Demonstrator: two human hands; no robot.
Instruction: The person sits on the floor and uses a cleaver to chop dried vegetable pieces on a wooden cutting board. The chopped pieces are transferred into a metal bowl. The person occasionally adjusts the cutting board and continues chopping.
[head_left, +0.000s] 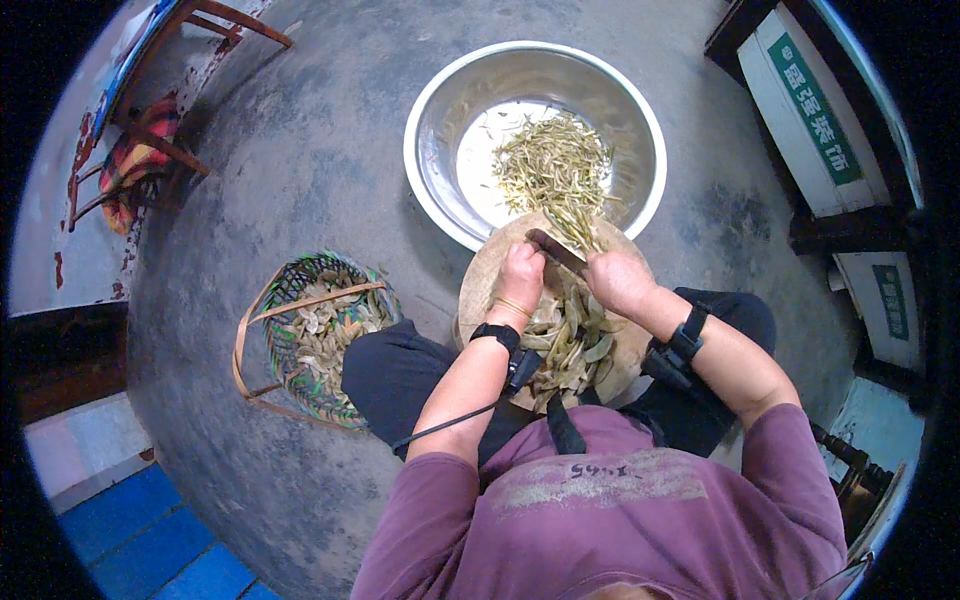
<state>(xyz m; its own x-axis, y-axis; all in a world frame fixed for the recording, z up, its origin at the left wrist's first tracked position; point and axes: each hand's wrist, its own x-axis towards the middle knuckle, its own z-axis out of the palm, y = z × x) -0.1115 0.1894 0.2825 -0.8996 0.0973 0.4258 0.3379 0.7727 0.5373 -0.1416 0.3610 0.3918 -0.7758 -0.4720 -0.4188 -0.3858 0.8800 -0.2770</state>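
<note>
A round wooden board (480, 300) lies over my lap, its far edge over the rim of a large metal basin (420, 150). My right hand (619, 283) is closed at one end of a knife (559, 251), whose dark blade slants across the board. Beside the blade's other end is my left hand (520, 274), fingers curled; what it holds is hidden. Thin green shreds (571, 226) lie just beyond the blade, and more shreds (555, 161) are heaped in the basin. Flat, pale green bean pods (570, 337) are piled on the near part of the board.
A woven basket (281, 341) with a strap-like handle holds more pods (330, 330) on the floor at left, beside my knee. At upper left stands a wooden-legged piece of furniture (161, 142) with a plaid cloth (142, 165). Dark-framed panels bearing writing (810, 112) line the right side.
</note>
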